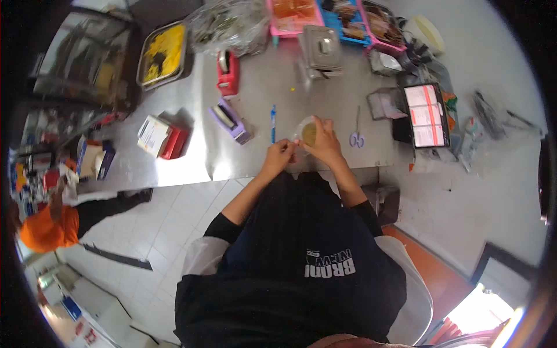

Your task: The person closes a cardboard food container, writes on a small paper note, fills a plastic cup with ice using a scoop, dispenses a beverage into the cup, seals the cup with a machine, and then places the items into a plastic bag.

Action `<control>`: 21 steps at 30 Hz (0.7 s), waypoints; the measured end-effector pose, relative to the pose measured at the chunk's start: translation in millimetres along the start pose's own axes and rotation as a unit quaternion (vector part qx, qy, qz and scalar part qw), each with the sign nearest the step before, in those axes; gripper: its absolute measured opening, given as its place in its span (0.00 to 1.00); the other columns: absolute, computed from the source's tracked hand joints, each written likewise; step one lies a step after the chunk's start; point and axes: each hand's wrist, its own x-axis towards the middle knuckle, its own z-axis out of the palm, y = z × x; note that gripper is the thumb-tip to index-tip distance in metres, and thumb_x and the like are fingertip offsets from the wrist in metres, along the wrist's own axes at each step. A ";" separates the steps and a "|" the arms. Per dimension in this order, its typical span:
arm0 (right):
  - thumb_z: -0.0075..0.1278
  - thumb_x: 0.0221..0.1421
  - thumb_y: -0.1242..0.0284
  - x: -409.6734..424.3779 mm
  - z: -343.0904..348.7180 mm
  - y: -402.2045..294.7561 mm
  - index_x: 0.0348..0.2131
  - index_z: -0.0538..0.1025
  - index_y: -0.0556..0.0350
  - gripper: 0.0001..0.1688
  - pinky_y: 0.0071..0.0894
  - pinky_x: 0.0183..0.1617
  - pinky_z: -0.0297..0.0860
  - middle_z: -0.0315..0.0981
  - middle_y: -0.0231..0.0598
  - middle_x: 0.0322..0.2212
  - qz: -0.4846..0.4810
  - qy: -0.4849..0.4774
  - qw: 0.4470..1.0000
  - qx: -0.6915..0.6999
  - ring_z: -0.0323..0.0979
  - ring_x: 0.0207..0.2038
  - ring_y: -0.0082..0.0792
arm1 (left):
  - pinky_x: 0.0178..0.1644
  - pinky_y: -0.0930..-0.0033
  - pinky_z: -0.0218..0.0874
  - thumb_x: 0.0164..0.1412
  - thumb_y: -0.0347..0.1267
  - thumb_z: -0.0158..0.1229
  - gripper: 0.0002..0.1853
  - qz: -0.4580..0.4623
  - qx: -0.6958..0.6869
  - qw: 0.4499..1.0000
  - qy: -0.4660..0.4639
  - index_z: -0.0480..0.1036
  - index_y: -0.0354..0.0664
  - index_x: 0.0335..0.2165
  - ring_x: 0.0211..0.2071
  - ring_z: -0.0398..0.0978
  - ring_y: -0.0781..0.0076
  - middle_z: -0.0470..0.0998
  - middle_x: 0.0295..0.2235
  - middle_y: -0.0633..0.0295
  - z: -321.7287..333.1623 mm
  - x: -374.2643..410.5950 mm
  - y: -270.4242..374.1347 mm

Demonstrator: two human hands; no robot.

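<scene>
At the front edge of the stainless steel table [256,130], my right hand [325,141] rests over a small round clear container or bag [309,132] with greenish-yellow contents. My left hand [280,154] has its fingers pinched together at the left side of that container; whether it grips the rim or a bit of plastic cannot be made out. A blue pen [273,124] lies just beyond my left hand. Scissors with lilac handles [357,139] lie to the right of my right hand. A purple tape dispenser [230,121] and a red tape dispenser [227,74] stand farther left.
A lidded steel food pan [322,48], pink and blue baskets [343,21] and a plastic bag of greens [230,26] line the back. A tray of yellow food [165,54] and boxes [163,137] are left. A tablet [426,115] stands right. A person in orange [50,228] stands far left.
</scene>
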 end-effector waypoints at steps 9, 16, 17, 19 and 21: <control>0.59 0.40 0.57 12.0 25.6 50.2 0.48 0.65 0.52 0.37 0.38 0.41 0.68 0.69 0.49 0.39 0.036 0.009 0.998 0.052 0.69 0.41 0.45 | 0.39 0.69 0.64 0.62 0.37 0.47 0.13 0.162 -0.089 0.981 -0.054 0.69 0.36 0.36 0.31 0.75 0.69 0.77 0.27 0.56 36.3 -2.2 67.9; 0.59 0.40 0.57 -6.0 -49.9 25.1 0.26 0.75 0.56 0.21 0.36 0.34 0.67 0.76 0.40 0.30 0.127 -0.063 0.990 0.005 0.74 0.32 0.38 | 0.49 0.70 0.60 0.63 0.35 0.47 0.14 0.068 -0.204 0.976 -0.043 0.65 0.34 0.41 0.43 0.73 0.67 0.76 0.36 0.52 -12.0 -9.5 114.4; 0.59 0.41 0.57 -10.0 -68.3 15.6 0.23 0.76 0.57 0.20 0.35 0.34 0.67 0.76 0.40 0.28 0.115 -0.059 0.992 -0.010 0.74 0.31 0.38 | 0.49 0.70 0.60 0.63 0.36 0.47 0.14 0.053 -0.145 0.987 -0.046 0.66 0.34 0.40 0.44 0.72 0.67 0.76 0.36 0.52 -20.9 -8.6 114.2; 0.58 0.42 0.60 -15.0 -106.4 -6.5 0.21 0.75 0.58 0.19 0.34 0.32 0.66 0.75 0.41 0.28 0.103 -0.067 0.992 0.004 0.74 0.30 0.36 | 0.50 0.71 0.60 0.62 0.37 0.49 0.14 0.025 -0.024 0.998 -0.054 0.68 0.34 0.37 0.46 0.72 0.68 0.76 0.37 0.53 -36.1 -5.5 113.9; 0.59 0.43 0.62 -12.1 -117.0 -10.1 0.21 0.74 0.58 0.17 0.31 0.33 0.66 0.74 0.41 0.29 0.055 -0.078 0.994 0.047 0.73 0.32 0.33 | 0.49 0.71 0.61 0.60 0.36 0.53 0.12 0.028 -0.088 0.994 -0.056 0.70 0.37 0.34 0.40 0.73 0.72 0.77 0.32 0.60 -44.9 -2.7 104.9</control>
